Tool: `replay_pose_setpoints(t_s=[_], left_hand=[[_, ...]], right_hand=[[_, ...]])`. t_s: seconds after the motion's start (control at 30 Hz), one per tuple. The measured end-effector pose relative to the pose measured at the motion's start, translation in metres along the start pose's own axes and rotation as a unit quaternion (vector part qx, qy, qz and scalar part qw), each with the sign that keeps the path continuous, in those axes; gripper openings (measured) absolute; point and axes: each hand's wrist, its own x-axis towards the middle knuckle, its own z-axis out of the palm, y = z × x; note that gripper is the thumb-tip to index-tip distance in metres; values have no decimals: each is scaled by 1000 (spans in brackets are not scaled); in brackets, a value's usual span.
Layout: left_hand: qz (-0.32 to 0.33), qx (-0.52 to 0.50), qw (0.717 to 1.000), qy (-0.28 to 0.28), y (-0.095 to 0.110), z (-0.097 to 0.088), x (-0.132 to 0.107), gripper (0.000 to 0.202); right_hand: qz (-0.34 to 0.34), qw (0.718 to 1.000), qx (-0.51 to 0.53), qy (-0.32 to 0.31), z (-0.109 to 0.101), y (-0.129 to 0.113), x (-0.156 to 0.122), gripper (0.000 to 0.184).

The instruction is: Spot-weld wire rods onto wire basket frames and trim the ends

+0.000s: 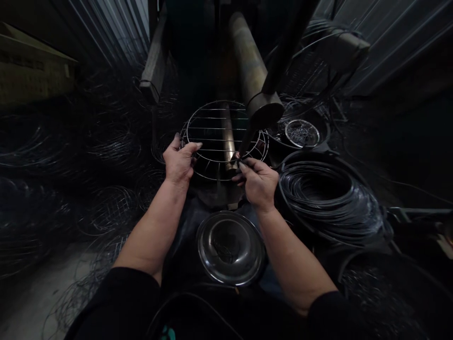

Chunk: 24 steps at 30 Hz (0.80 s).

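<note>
A round wire rack (212,128) with parallel crossbars and a second ring below is held out in front of me. My left hand (180,159) grips its left edge, thumb on top and fingers curled underneath. At the near right edge of the rack, my right hand (260,182) is closed in a pinch beside a machine electrode. What lies between those fingertips is too small and dark to name. One metal bar (228,132) shows through the rack from below, and a thick cylinder arm (253,61) juts out above its right side.
A shiny metal bowl (231,248) rests near my lap with small dark pieces inside. To the right are a tub of coiled wire (318,196), a small dish (302,133) and a dark bin of metal bits (375,293). Wire racks (113,208) pile up on the left.
</note>
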Motion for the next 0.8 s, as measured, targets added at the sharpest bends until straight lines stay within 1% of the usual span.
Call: replay_pose_setpoints(t_s=[0.17,0.3,0.37,0.5,0.57,0.7,0.8], left_hand=[[-12,-6,1000,14,0,2,0,82],[-15,-8,1000,21,1,3,0,84],[-23,-7,999,24,1,3,0,84],[-35,-9,999,30,1,4,-1,87],[-34,-9,999,32,2,5,-1,88],[-29,0,999,29,4,7,-2,83],[-31,0,999,32,5,7,-3,85]], right_hand=[[9,1000,1,0,1,0,3,25],[0,1000,-9,-28,-7,2,2,23],[-14,998,-38,-39,-12,3,-1,23],[-46,996,-81,-11,-16,9,-11,23],[-60,995,-86,1,-14,13,-13,22],[-103,991,-91,0,-11,17,-10,15],[-126,988,-88,3,-12,20,-8,13]])
